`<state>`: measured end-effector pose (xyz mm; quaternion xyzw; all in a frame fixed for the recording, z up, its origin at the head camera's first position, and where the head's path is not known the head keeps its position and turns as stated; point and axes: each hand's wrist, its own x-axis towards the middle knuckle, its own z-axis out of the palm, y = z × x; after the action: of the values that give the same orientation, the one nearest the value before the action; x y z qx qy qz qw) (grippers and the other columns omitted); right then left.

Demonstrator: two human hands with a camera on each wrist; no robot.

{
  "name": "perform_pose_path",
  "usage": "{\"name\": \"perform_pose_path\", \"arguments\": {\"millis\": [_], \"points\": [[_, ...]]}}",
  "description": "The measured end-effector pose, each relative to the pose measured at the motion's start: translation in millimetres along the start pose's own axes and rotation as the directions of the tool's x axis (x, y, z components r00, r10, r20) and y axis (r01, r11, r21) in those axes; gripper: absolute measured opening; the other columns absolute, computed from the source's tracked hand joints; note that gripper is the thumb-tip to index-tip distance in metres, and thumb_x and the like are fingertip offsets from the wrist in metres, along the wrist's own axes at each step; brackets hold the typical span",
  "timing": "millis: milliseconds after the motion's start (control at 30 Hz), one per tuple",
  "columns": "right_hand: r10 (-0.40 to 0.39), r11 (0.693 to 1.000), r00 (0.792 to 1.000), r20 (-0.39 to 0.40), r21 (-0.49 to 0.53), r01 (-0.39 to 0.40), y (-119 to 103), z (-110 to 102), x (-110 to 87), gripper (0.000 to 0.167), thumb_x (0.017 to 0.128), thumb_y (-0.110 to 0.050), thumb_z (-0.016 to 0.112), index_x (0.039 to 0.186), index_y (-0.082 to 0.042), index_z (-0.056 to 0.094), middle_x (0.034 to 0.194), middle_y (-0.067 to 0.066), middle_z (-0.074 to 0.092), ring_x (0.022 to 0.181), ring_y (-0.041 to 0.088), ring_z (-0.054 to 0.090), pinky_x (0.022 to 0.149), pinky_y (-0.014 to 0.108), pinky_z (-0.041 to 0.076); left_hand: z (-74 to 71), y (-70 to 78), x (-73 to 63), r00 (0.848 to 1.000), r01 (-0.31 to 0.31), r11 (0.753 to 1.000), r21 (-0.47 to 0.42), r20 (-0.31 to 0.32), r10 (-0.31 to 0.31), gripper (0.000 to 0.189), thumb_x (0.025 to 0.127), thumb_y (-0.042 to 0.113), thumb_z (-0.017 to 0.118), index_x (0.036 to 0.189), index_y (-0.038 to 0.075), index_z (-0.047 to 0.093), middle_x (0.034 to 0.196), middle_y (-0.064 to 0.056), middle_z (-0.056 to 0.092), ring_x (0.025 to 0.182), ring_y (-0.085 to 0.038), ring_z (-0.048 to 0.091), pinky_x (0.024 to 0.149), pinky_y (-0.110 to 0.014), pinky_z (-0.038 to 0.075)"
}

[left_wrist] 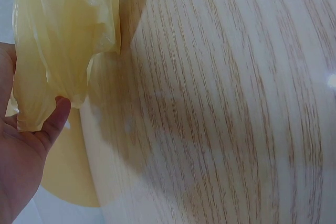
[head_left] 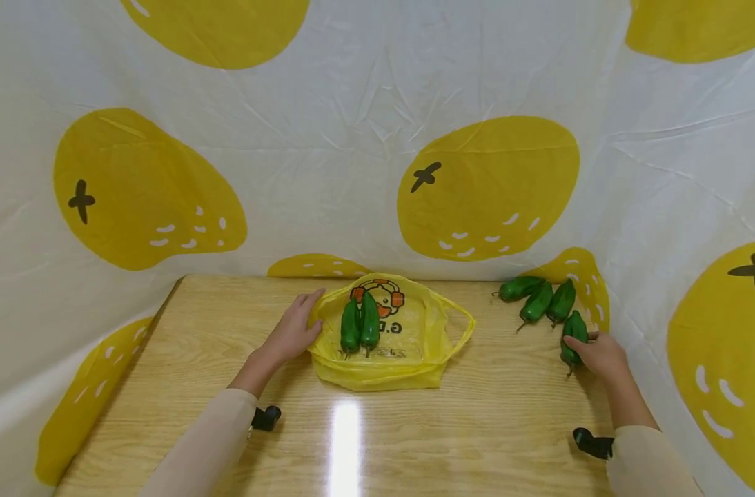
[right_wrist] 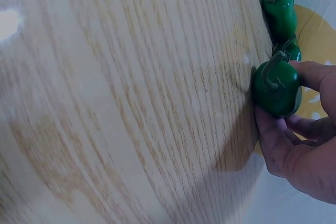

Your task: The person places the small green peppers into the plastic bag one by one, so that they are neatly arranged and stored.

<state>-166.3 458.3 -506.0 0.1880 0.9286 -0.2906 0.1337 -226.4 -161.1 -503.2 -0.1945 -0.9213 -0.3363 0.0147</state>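
Note:
A yellow plastic bag [head_left: 415, 376] lies open on the table, with two green peppers [head_left: 369, 321] side by side in its mouth. My left hand [head_left: 295, 328] holds the bag's left edge; in the left wrist view the thumb [left_wrist: 59, 116] bends over the gathered plastic. At the table's right side, my right hand [head_left: 603, 357] grips a green pepper [head_left: 573, 338] between thumb and fingers. The right wrist view shows this pepper [right_wrist: 277, 90] stem end toward the camera. Just beyond it lie three more green peppers [head_left: 537, 302].
The wooden table [head_left: 464, 435] backs onto a white cloth [head_left: 328, 193] printed with big yellow fruit, which also rises along both sides. One bag handle [head_left: 467, 328] loops out to the right over the wood.

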Motion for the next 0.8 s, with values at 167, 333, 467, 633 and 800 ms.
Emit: {"name": "perform_pose_path", "arguments": {"millis": [167,333,467,633,800], "points": [[0.009,1.0,1.0,-0.004,-0.008,-0.009,-1.0,-0.8,-2.0,0.098,0.103,-0.061,0.044,0.148,0.025,0.026,0.149,0.048,0.03,0.129,0.065,0.039,0.101,0.066,0.046,0.7,-2.4,-0.2,1.0,-0.003,1.0,-0.002,-0.005,0.003,0.07,0.098,0.008,0.065,0.161,0.011,0.035,0.147,-0.027,0.048,0.134,-0.045,0.052,0.108,-0.06,0.047],[0.021,1.0,1.0,-0.005,0.015,-0.021,-3.2,-0.6,-5.2,0.099,0.103,-0.061,0.044,0.15,0.023,0.024,0.151,0.047,0.026,0.131,0.064,0.037,0.102,0.066,0.045,0.9,-4.1,0.3,1.0,-0.006,1.0,-0.004,-0.008,0.006,0.07,0.098,0.007,0.065,0.162,0.012,0.034,0.147,-0.026,0.048,0.134,-0.045,0.052,0.107,-0.06,0.047],[0.049,0.997,0.999,0.007,0.052,-0.049,-1.9,0.0,-7.9,0.1,0.102,-0.062,0.044,0.152,0.022,0.02,0.153,0.046,0.026,0.133,0.064,0.035,0.102,0.067,0.045,0.7,-4.8,0.6,1.0,-0.008,1.0,-0.007,0.0,0.008,0.07,0.099,0.008,0.065,0.162,0.012,0.034,0.147,-0.027,0.047,0.134,-0.045,0.051,0.108,-0.06,0.047],[0.064,0.993,0.998,-0.001,0.102,-0.064,2.0,0.7,-10.0,0.099,0.103,-0.062,0.043,0.154,0.019,0.02,0.153,0.044,0.029,0.135,0.062,0.036,0.103,0.067,0.044,-0.3,-4.9,-0.2,1.0,0.002,1.0,-0.011,0.008,-0.002,0.07,0.099,0.008,0.065,0.162,0.011,0.034,0.148,-0.027,0.046,0.135,-0.045,0.051,0.108,-0.06,0.047],[0.059,0.984,0.998,0.014,0.169,-0.061,5.0,-1.4,-11.8,0.098,0.103,-0.062,0.041,0.156,0.016,0.016,0.158,0.044,0.018,0.141,0.063,0.025,0.111,0.069,0.035,-2.3,-3.7,0.7,1.0,-0.001,1.0,-0.01,0.012,0.001,0.069,0.099,0.008,0.065,0.161,0.008,0.034,0.147,-0.026,0.047,0.134,-0.044,0.052,0.109,-0.06,0.047]]}}
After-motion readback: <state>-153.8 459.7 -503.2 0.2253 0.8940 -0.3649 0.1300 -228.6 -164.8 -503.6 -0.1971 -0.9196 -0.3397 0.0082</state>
